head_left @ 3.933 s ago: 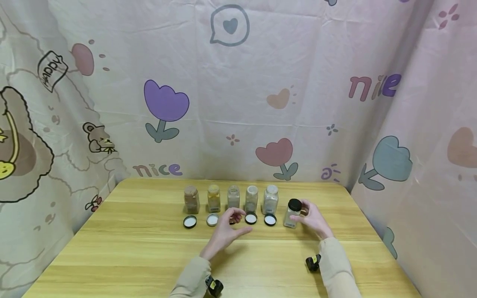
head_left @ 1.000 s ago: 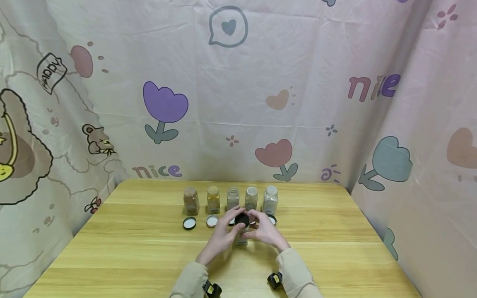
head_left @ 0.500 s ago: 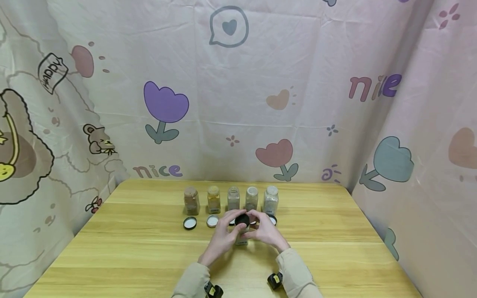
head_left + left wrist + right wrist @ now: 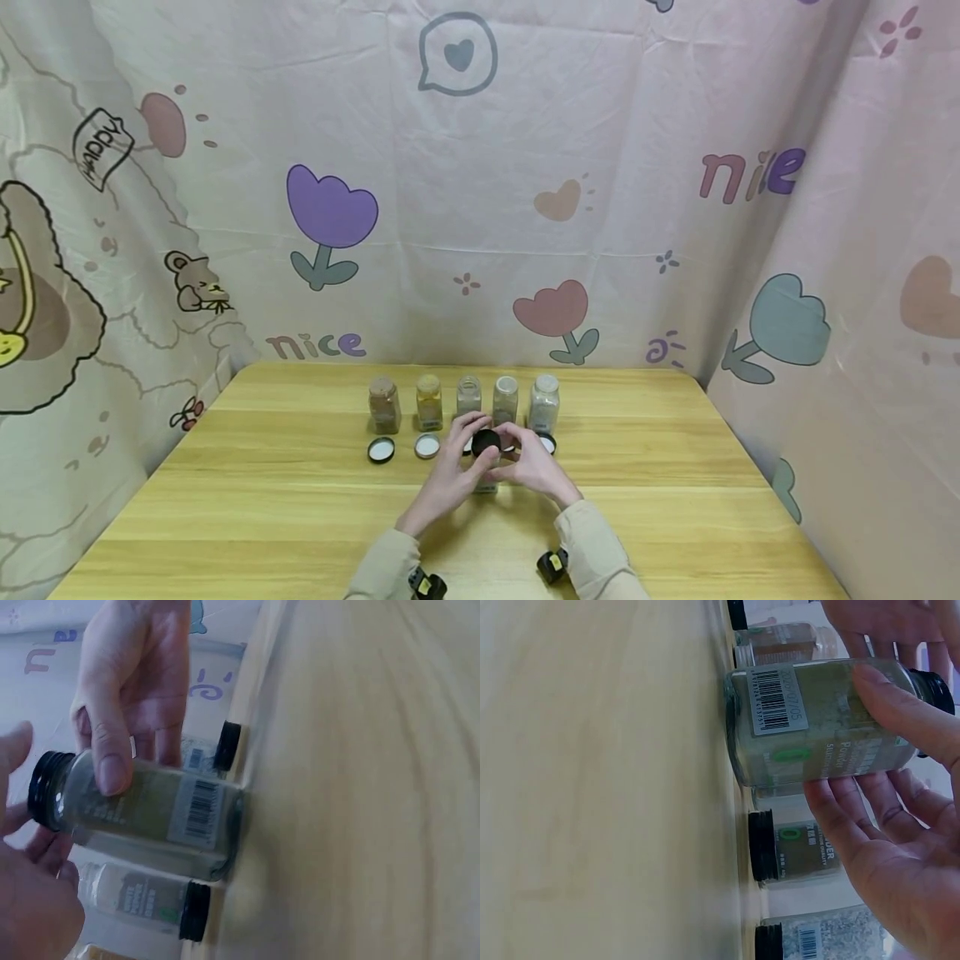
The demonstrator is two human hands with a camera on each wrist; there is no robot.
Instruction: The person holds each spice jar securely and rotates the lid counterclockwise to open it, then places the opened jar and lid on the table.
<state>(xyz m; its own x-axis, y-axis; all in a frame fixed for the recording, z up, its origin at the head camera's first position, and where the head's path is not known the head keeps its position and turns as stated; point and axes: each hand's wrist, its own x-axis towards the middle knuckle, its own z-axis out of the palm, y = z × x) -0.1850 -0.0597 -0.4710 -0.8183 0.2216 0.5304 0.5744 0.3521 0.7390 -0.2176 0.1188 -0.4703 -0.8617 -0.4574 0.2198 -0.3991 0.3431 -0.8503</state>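
Observation:
A square glass spice jar (image 4: pixel 825 724) of pale greenish powder stands upright at the middle of the table, in front of a row of jars. My right hand (image 4: pixel 534 463) grips its body, thumb on the near side and fingers behind. Round its black lid (image 4: pixel 486 442), which is on the jar, curl the thumb and fingers of my left hand (image 4: pixel 448 473). In the left wrist view the left fingers lie beside the lid (image 4: pixel 49 789), partly hidden behind it. Two lids behind the hands are partly covered.
Behind stand several lidless jars: brown powder (image 4: pixel 385 407), yellow powder (image 4: pixel 429 404), two greyish ones and a whitish one (image 4: pixel 544 405). Before them lie upturned lids with white liners, such as a black-rimmed lid (image 4: pixel 381 451) at left. A patterned curtain (image 4: pixel 450 208) hangs behind the wooden table (image 4: pixel 262 500).
The right hand has brought the jar from the table's right side to the middle, and the left hand has taken hold of its lid. Lately, only the left fingers have shifted slightly.

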